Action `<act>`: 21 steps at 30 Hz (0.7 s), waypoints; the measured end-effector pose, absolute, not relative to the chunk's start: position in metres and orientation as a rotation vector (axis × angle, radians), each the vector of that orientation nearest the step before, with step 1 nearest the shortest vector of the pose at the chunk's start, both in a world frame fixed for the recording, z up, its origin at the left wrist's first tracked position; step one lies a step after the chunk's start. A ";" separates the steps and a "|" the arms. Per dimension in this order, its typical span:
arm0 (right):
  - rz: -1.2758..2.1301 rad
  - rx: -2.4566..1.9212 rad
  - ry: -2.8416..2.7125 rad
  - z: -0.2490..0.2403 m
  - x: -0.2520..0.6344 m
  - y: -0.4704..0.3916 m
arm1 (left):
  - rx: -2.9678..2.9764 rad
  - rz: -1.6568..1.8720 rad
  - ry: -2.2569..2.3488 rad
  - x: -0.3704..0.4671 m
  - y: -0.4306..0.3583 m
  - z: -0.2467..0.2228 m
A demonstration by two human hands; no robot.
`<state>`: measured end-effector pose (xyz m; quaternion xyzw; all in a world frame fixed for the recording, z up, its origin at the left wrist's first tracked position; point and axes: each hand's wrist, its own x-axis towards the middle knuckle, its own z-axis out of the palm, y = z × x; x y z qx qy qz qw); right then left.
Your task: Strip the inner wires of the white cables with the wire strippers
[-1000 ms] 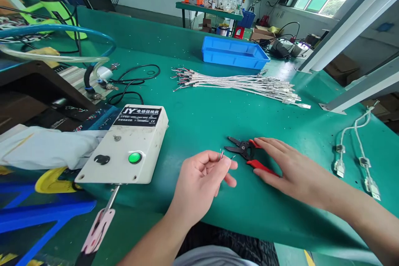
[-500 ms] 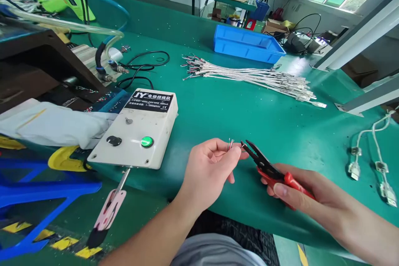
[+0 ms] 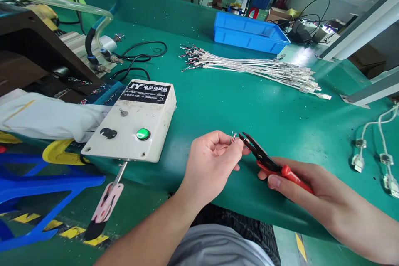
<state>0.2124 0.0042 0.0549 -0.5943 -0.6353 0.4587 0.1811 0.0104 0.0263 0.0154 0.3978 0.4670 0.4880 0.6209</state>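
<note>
My left hand (image 3: 213, 162) pinches a few thin wires (image 3: 232, 137) with stripped ends, which stick up between thumb and fingers. In my right hand (image 3: 299, 183) are pliers (image 3: 263, 158) with red handles and black jaws. The jaws are parted, and their tips touch or nearly touch the thumb and fingertips of my left hand. Whether a wire lies between the jaws is too small to tell. Beyond my hands a bundle of white braided cables (image 3: 249, 66) lies on the green table (image 3: 205, 108), wire ends to the left and plugs to the right.
A white control box (image 3: 134, 122) with a lit green button stands left of my hands, a metal shaft sticking out from its front. Behind the cables is a blue bin (image 3: 249, 35). Two USB cables (image 3: 386, 158) lie at the right edge. A dark machine (image 3: 37, 50) fills the upper left.
The view has shifted slightly, so the table items appear a little higher. The pliers' jaws are now closer to my left fingertips. Both hands keep their hold.
</note>
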 end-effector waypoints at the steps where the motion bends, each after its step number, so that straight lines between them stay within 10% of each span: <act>1: 1.308 -1.697 -1.820 0.054 0.212 0.004 | 0.914 1.122 1.074 0.011 0.026 0.015; 21: 1.333 -1.737 -1.914 0.050 0.206 0.003 | 0.917 1.128 1.102 0.012 0.027 0.015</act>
